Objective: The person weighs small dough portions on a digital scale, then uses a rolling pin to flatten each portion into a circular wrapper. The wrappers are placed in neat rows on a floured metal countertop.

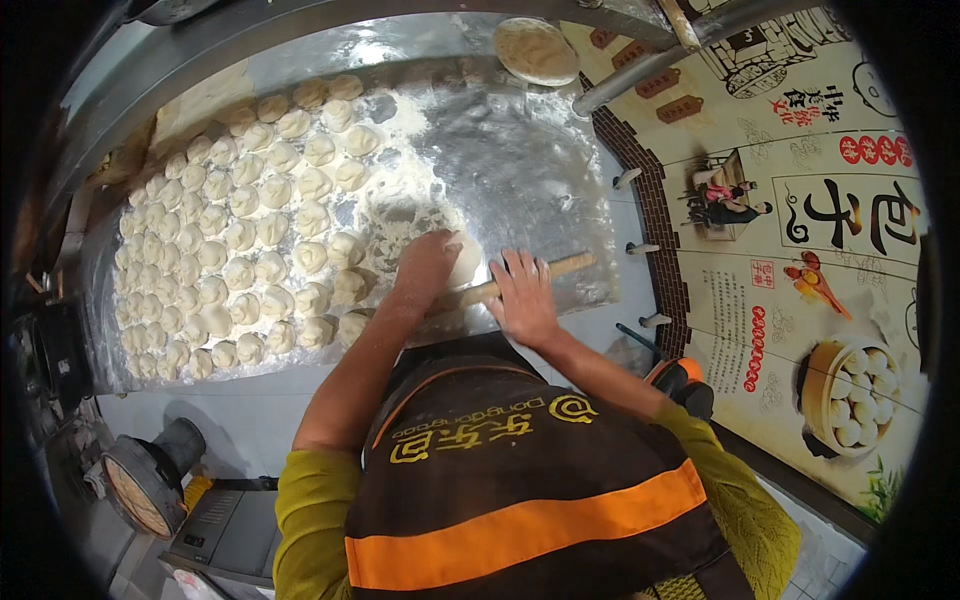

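Observation:
My left hand (427,264) is closed at the edge of a flat, pale piece of dough (469,258), its fingers curled down and partly hidden. Just to the right, my right hand (526,297) lies with fingers stretched out and spread over a wooden rolling pin (572,264). The pin slants along the near edge of the metal worktop (520,170), and its left end passes close to my left wrist. Loose white flour (400,190) is spread around and beyond my left hand.
Many rows of round, pleated dough buns (270,230) cover the worktop's left side. A round, flour-dusted board or tray (537,52) sits at the far edge. A metal pipe (640,75) and a printed wall (790,250) stand to the right. At lower left is a scale (215,530).

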The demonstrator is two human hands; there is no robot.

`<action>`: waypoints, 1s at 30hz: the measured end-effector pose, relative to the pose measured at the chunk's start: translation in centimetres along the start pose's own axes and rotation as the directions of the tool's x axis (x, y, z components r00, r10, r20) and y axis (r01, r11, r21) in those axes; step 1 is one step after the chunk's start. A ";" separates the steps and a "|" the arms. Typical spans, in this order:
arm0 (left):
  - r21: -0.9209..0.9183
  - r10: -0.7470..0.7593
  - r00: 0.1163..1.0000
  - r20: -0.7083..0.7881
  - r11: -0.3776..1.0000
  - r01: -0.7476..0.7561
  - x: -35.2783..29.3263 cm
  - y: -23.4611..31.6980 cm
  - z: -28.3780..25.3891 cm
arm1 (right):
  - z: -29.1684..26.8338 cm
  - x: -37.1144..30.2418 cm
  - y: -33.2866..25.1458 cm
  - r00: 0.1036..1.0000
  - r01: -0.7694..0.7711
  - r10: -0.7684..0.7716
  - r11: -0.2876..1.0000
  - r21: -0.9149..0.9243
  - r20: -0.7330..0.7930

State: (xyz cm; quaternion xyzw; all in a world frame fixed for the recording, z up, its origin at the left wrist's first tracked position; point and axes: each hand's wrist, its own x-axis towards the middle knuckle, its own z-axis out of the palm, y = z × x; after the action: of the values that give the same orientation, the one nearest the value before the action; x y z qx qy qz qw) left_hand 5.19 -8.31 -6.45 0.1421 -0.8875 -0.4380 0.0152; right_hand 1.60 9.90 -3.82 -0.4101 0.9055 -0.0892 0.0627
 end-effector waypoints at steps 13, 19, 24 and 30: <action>0.026 -0.037 0.993 0.116 0.999 0.034 1.2 0.7 -0.8 | 0.3 1.5 0.4 0.999 -0.034 0.035 0.999 0.019 -0.023; -0.043 -0.077 0.997 0.005 0.996 0.077 -0.2 1.0 0.4 | 0.4 1.8 0.3 0.993 -0.113 0.113 0.993 -0.017 -0.025; 0.153 0.168 0.982 0.082 0.972 -0.179 0.8 2.4 -1.3 | 1.6 7.0 2.4 0.969 -0.108 0.114 0.993 0.036 -0.218; -0.125 -0.199 0.979 0.041 0.971 0.202 0.7 0.3 0.4 | 0.1 -2.7 -0.5 0.994 -0.080 0.079 0.997 0.008 0.081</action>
State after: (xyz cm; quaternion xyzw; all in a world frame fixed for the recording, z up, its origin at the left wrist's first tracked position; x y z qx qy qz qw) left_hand 4.41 -7.97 -6.51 0.2237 -0.8386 -0.4955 -0.0324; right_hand 3.70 11.59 -3.71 -0.3766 0.9174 -0.0749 0.1049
